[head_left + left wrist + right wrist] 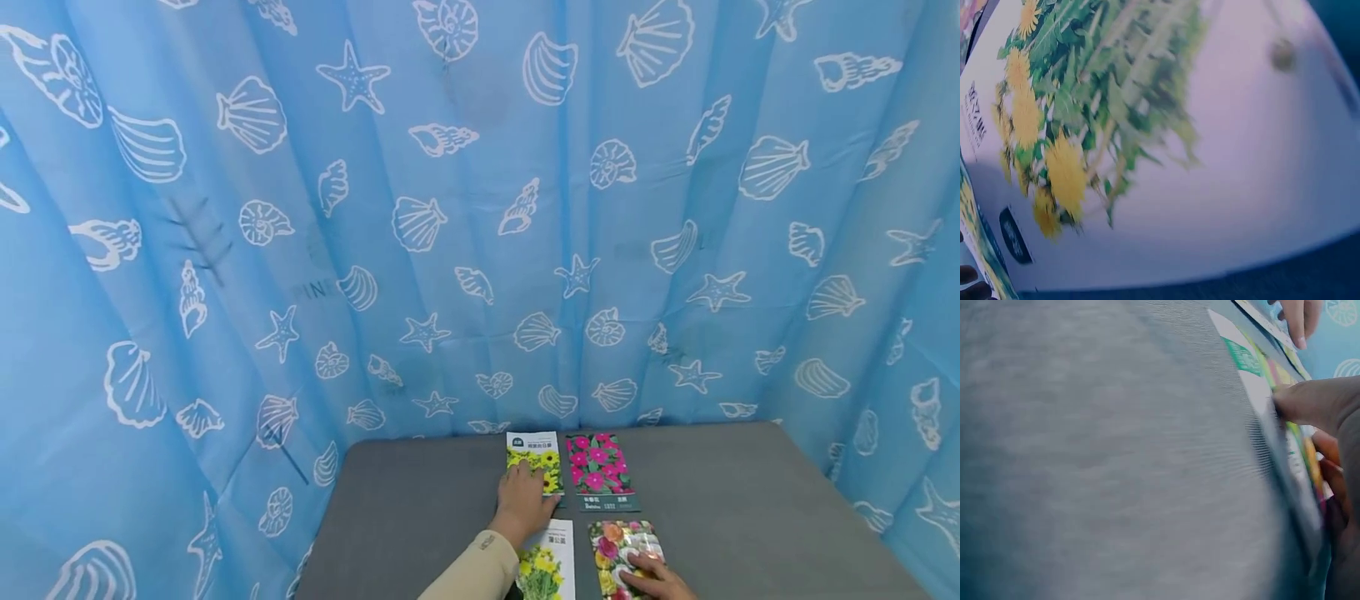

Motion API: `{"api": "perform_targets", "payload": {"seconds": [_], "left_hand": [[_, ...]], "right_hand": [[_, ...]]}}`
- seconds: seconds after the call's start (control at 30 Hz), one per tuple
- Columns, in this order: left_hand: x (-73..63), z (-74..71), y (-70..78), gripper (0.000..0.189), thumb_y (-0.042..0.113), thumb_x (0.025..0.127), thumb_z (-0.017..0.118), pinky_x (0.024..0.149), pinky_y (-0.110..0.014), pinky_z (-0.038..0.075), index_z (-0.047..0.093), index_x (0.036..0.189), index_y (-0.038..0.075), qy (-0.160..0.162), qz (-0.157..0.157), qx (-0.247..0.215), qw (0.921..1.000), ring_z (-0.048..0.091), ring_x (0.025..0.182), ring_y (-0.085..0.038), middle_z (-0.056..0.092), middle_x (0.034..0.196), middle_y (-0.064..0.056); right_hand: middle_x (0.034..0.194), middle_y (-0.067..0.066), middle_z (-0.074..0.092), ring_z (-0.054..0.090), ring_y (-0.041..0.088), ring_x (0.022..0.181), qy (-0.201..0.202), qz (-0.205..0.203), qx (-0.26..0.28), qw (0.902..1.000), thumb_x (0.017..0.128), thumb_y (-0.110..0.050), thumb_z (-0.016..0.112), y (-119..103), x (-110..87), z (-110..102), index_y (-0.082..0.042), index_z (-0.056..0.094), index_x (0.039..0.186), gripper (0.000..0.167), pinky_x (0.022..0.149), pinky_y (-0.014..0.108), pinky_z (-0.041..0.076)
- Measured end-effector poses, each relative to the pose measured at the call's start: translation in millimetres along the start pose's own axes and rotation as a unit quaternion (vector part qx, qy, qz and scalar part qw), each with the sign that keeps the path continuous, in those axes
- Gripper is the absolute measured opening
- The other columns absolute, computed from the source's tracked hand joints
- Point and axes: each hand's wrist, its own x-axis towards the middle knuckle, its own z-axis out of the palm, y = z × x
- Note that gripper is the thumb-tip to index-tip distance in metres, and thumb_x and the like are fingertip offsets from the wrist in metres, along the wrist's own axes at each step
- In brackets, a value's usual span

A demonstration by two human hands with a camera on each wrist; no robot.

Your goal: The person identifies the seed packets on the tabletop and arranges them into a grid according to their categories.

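Note:
My left hand (521, 500) rests on a seed packet with yellow flowers (553, 458) at the back left, its fingers on the face and the thumb near the lower right edge. My right hand (654, 577) touches a seed packet with mixed roses (611, 546) at the front right. In the right wrist view, the thumb (1304, 403) lies at that packet's edge and the other fingers are partly hidden. Below the left hand lies a white dandelion packet (561, 554), partly covered by the sleeve; it fills the left wrist view.
A packet with pink flowers (598, 467) lies at the back right of the group, beside the yellow one. All rest on a grey table (735, 508). Behind the table hangs a blue curtain (480, 317) with white shells and starfish.

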Motion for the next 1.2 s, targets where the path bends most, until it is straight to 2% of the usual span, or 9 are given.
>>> {"api": "perform_targets", "payload": {"seconds": [0.1,0.17,0.23,0.3,0.5,0.67,0.77,0.97,1.2], "left_hand": [[-1.9,-1.5,-6.8,0.056,0.059,0.102,0.064,0.1,-0.05,0.057,0.069,0.139,0.016,-0.001,-0.001,-0.01,0.9999,0.059,0.124,-0.031,0.06,0.14,-0.014],[-3.8,0.0,-11.4,0.056,0.059,0.102,0.063,0.1,-0.05,0.056,0.071,0.138,0.017,-0.005,-0.004,-0.014,0.9999,0.057,0.125,-0.031,0.059,0.143,-0.014],[-5.8,1.8,-16.1,0.053,0.059,0.102,0.063,0.098,-0.05,0.056,0.073,0.134,0.018,-0.003,-0.005,-0.017,0.9998,0.057,0.122,-0.03,0.059,0.143,-0.014],[-8.7,1.5,-20.1,0.051,0.058,0.102,0.064,0.099,-0.051,0.056,0.073,0.134,0.018,-0.002,-0.006,-0.029,0.9996,0.057,0.122,-0.031,0.058,0.144,-0.015],[-19.7,-11.1,-30.5,0.053,0.051,0.101,0.069,0.102,-0.054,0.055,0.071,0.138,0.014,0.011,0.001,-0.067,0.9977,0.056,0.13,-0.035,0.055,0.149,-0.019],[-30.1,-23.0,-38.6,0.053,0.047,0.1,0.072,0.105,-0.055,0.056,0.07,0.138,0.01,0.024,0.01,-0.093,0.9953,0.056,0.134,-0.037,0.054,0.151,-0.021],[-35.6,-28.9,-42.0,0.053,0.043,0.099,0.073,0.106,-0.057,0.055,0.069,0.14,0.009,0.028,0.014,-0.122,0.992,0.056,0.135,-0.038,0.053,0.152,-0.023],[-48.6,-40.1,-46.8,0.063,0.044,0.101,0.07,0.107,-0.06,0.053,0.056,0.154,0.013,0.017,0.021,-0.164,0.9861,0.055,0.137,-0.038,0.049,0.157,-0.021],[-68.4,-57.8,-48.3,0.063,0.044,0.101,0.071,0.105,-0.062,0.053,0.056,0.153,0.012,0.026,0.028,-0.194,0.9802,0.057,0.137,-0.041,0.047,0.159,-0.021]], "right_hand": [[0.144,0.001,0.062,0.041,-0.024,0.125,-0.033,0.04,0.021,0.9984,0.098,-0.014,0.076,1.9,6.6,-7.7,-0.015,0.074,0.137,0.039,0.09,0.017,0.054],[0.138,0.022,0.061,0.048,-0.019,0.119,-0.061,0.078,0.043,0.9942,0.099,-0.018,0.076,2.3,11.4,-12.7,-0.008,0.073,0.136,0.038,0.09,0.018,0.057],[0.134,0.033,0.058,0.055,-0.014,0.115,-0.082,0.103,0.044,0.9903,0.1,-0.022,0.076,2.0,15.8,-16.9,-0.004,0.073,0.134,0.039,0.089,0.02,0.058],[0.133,0.033,0.058,0.06,-0.008,0.112,-0.097,0.12,0.034,0.9874,0.1,-0.026,0.076,-0.4,18.9,-20.5,-0.003,0.073,0.133,0.041,0.088,0.021,0.058],[0.129,0.021,0.063,0.065,0.014,0.11,-0.104,0.118,-0.067,0.9853,0.096,-0.038,0.079,-13.5,27.5,-28.0,-0.007,0.075,0.132,0.047,0.084,0.029,0.059],[0.129,0.017,0.063,0.065,0.027,0.108,-0.118,0.146,-0.081,0.979,0.097,-0.04,0.078,-24.8,41.8,-37.3,-0.008,0.076,0.127,0.044,0.084,0.037,0.06],[0.124,0.013,0.064,0.063,0.024,0.101,-0.114,0.13,-0.103,0.9794,0.098,-0.039,0.077,-28.4,46.2,-42.0,-0.011,0.076,0.12,0.036,0.079,0.039,0.059],[0.112,0.004,0.063,0.054,0.006,0.09,-0.108,0.093,-0.131,0.981,0.094,-0.04,0.081,-26.2,45.8,-47.0,-0.015,0.074,0.115,0.033,0.068,0.033,0.049],[0.111,0.0,0.06,0.048,0.008,0.089,-0.131,0.15,-0.109,0.9739,0.089,-0.033,0.087,-27.7,54.6,-55.1,-0.016,0.072,0.117,0.036,0.068,0.033,0.047]]}}
